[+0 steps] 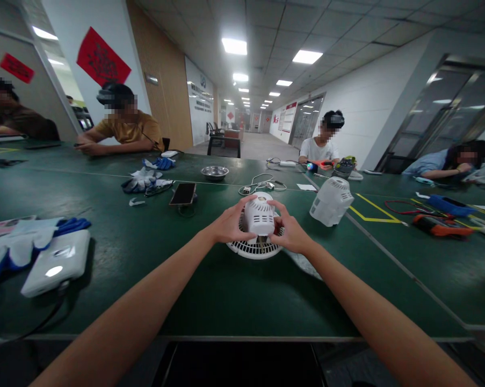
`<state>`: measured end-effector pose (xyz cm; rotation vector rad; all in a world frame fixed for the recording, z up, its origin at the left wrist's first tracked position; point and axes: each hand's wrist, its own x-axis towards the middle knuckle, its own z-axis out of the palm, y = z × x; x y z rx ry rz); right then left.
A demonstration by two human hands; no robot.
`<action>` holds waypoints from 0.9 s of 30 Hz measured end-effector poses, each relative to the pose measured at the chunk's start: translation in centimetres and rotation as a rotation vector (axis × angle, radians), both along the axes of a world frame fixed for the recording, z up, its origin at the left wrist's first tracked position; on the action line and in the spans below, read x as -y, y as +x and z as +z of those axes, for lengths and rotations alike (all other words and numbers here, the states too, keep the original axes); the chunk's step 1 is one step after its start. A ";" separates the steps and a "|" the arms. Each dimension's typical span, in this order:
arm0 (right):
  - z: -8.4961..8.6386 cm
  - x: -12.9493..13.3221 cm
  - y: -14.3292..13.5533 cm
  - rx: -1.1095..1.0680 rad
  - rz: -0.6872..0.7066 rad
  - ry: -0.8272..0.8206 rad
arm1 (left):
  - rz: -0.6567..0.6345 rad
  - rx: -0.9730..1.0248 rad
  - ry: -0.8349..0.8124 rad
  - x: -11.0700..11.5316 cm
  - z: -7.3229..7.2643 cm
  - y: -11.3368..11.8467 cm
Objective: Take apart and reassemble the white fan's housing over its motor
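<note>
White plastic vented housing point(261, 219) is clamped between left hand point(231, 221) and right hand point(292, 231) over slotted grille point(247, 250) on table point(226, 301); judged stiff, light, slick; best held by opposite side walls

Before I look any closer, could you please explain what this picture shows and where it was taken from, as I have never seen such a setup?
There is no robot here, just a person's bare hands, seen by one camera worn on the head that looks forward and down. The left hand and right hand hold a white slotted housing over a round white grille. On the green table also lie a phone, a metal bowl, gloves and a larger white housing. Other people sit around it.
</note>
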<state>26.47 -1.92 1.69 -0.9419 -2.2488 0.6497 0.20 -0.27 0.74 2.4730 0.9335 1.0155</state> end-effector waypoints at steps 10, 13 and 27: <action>-1.1 -0.6 0.0 -0.029 -0.194 0.187 | 0.167 0.017 0.026 -0.4 -1.2 0.9; -1.4 -1.2 0.1 -0.046 -0.233 0.207 | 0.230 0.029 0.021 -1.2 -1.6 0.4; -1.9 -2.3 1.6 -0.316 -0.256 -0.086 | 0.546 0.360 -0.362 -4.4 -4.4 -2.7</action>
